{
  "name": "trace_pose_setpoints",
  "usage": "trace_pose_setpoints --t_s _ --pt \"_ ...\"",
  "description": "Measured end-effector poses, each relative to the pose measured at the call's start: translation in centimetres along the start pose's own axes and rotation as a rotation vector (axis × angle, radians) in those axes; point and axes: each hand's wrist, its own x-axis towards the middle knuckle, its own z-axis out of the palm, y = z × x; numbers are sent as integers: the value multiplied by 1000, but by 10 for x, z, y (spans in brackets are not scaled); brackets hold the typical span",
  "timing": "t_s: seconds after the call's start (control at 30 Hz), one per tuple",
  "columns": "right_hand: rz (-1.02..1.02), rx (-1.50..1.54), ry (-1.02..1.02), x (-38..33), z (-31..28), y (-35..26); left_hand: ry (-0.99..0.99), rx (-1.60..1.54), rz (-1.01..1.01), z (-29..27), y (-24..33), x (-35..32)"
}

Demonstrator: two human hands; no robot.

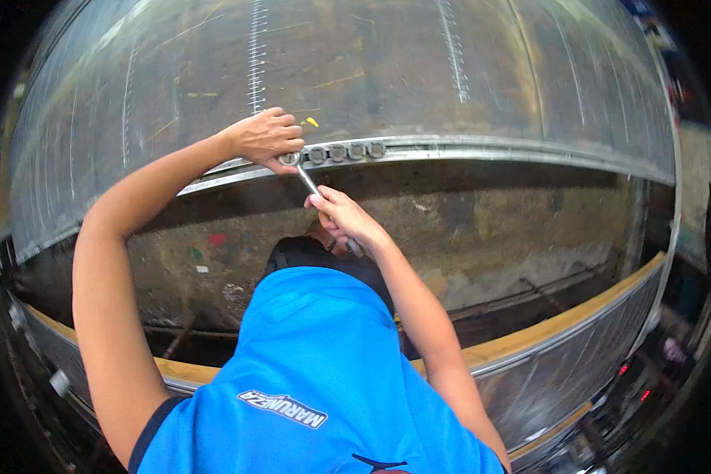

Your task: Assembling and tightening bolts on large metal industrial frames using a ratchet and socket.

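A silver ring-ended wrench [307, 180] slants from the table's near edge down toward my body. Its ring end sits at the left of a row of several grey metal nuts or blocks [337, 152] in the edge rail. My left hand [267, 139] is closed over that ring end, with the thumb below it and the curled fingers on top. Lower down, my right hand [344, 216] wraps round the wrench's handle, whose far tip shows below the fingers. What lies directly under the left palm is hidden.
The wide metal table [387, 71] carries white scale marks and a yellow scrap [311, 122]. A slotted metal rail [490, 148] runs along its near edge. Below is a stained floor [482, 229]. A wood-edged bench [521, 337] stands on the near side.
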Motion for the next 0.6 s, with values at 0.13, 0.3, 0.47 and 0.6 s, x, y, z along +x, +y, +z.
trace_pose_setpoints --t_s 0.13,0.3,0.47,0.6 --pt "-66 40 -1 1 -2 11 -16 68 -87 -2 9 3" --pt "-95 -18 30 -1 -3 13 -56 104 -259 5 24 1" --pt "-141 -125 105 -2 2 15 6 90 -340 8 37 0" --pt "-145 -151 169 -6 12 10 30 97 -456 10 45 -3"
